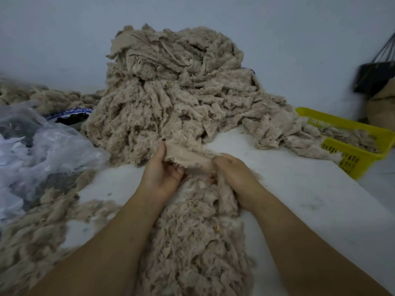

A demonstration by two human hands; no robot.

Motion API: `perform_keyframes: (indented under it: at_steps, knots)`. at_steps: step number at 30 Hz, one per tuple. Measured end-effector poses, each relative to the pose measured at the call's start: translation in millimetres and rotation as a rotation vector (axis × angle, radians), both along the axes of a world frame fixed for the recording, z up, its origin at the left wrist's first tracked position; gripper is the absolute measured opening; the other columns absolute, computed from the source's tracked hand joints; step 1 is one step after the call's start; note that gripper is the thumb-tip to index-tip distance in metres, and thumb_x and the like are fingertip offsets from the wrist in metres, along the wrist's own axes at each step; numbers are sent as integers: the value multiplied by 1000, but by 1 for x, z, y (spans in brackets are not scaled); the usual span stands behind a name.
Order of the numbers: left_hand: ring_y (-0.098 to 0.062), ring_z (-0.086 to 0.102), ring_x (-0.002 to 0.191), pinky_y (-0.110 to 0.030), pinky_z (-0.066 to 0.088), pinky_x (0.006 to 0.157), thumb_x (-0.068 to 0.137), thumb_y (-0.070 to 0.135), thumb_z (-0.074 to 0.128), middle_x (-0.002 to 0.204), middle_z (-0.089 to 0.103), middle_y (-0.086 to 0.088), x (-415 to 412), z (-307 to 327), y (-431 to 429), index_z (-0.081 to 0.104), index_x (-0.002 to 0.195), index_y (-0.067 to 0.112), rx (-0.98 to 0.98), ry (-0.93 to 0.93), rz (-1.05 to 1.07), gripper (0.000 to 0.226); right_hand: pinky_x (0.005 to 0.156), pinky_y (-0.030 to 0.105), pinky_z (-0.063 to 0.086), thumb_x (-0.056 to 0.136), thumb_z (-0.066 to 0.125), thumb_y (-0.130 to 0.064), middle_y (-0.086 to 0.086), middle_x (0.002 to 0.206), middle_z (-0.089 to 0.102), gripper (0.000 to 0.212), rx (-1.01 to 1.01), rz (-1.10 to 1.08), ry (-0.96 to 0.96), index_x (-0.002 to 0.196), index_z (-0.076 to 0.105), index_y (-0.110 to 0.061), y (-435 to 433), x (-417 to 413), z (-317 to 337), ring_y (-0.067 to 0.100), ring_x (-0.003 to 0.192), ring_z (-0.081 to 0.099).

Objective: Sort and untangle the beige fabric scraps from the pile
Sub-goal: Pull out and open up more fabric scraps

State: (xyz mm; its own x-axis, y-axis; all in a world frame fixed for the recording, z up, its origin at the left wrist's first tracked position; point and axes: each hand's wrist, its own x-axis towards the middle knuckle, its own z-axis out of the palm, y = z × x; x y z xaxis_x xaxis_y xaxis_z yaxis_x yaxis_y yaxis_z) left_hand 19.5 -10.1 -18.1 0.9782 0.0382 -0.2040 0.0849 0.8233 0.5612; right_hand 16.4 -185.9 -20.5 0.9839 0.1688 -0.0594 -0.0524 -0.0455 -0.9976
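Both hands, left hand (pixel 163 176) and right hand (pixel 234 175), pinch one scrap (pixel 190 155)

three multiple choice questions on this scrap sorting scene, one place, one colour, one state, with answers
1. Relative to the scrap pile, where is the clear plastic bag?
A to its right
B to its left
C on top of it

2. The basket is:
A red
B blue
C yellow

3. The fabric strip is:
A held between both hands
B held by one hand only
C lying untouched

Answers:
1 B, the bag lies at the left edge.
2 C, its slotted walls are yellow.
3 A, the left hand and right hand each grip an end.
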Motion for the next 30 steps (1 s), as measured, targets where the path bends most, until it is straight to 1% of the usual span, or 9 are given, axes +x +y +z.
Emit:
perform_keyframes:
  at_steps: [6, 10, 14, 17, 19, 23, 26, 28, 30]
  knots:
    - [-15, 72, 83, -27, 61, 70, 103, 30, 49, 93, 75, -4, 4, -1, 2, 66, 111, 10, -71, -8, 18, 28, 52, 26, 53, 95, 60, -30, 5, 67, 65, 33, 488, 24, 258, 71, 74, -13, -12, 2, 4, 14, 54, 61]
    - [-16, 70, 86, -24, 59, 65, 101, 24, 52, 101, 74, -4, 1, 1, -5, 67, 115, 9, 104, -48, -88, 26, 61, 25, 57, 95, 59, -35, 4, 80, 75, 35, 652, 111, 267, 80, 81, -12, -17, 1, 3, 14, 68, 72]
    - [-18, 73, 97, -26, 60, 68, 99, 32, 55, 109, 75, -5, -8, 2, -20, 78, 103, 15, 461, -142, -140, 29, 81, 33, 59, 101, 47, -45, 13, 119, 71, 45, 571, 194, 231, 113, 75, -12, -12, -1, 4, 25, 109, 69]
    - [4, 69, 94, -7, 50, 69, 87, 64, 58, 101, 75, 18, -18, 3, -29, 77, 97, 41, 912, -318, -205, 31, 74, 29, 59, 95, 54, -48, 13, 114, 73, 46, 490, 158, 172, 118, 73, -12, -6, -1, 5, 22, 101, 72]
    - [13, 64, 94, -2, 46, 72, 86, 58, 65, 99, 71, 30, -19, 0, -32, 73, 96, 49, 1069, -386, -199, 15, 68, 25, 57, 88, 57, -53, 10, 104, 76, 57, 434, 108, 184, 122, 68, -9, -4, -2, 4, 17, 91, 74]
    - [-3, 71, 87, -18, 53, 73, 93, 45, 64, 92, 77, 10, -11, -4, -28, 76, 100, 23, 1075, -254, -46, 27, 87, 38, 58, 82, 59, -64, 8, 115, 73, 62, 320, 65, 105, 120, 66, -15, -1, -3, 3, 21, 106, 70]
    - [-15, 73, 83, -30, 57, 72, 94, 46, 63, 88, 76, -7, -9, 2, -22, 78, 92, 14, 1024, -171, -103, 35, 99, 46, 52, 64, 70, -73, 0, 122, 68, 72, 165, 45, -1, 118, 60, -27, 1, -3, 0, 15, 112, 65]
    - [-27, 73, 90, -40, 57, 80, 88, 44, 64, 91, 76, -11, -10, 7, -23, 79, 91, 14, 924, -174, -196, 34, 100, 39, 52, 75, 76, -60, -3, 123, 69, 61, 179, 200, -17, 125, 59, -29, 3, -3, -3, 16, 115, 65]
    - [-19, 74, 85, -35, 55, 79, 82, 54, 63, 86, 77, -3, -10, 10, -24, 80, 85, 24, 964, -149, -273, 35, 91, 30, 55, 90, 69, -40, 0, 113, 74, 37, 127, 278, -83, 122, 62, -24, 5, -5, -4, 17, 107, 69]
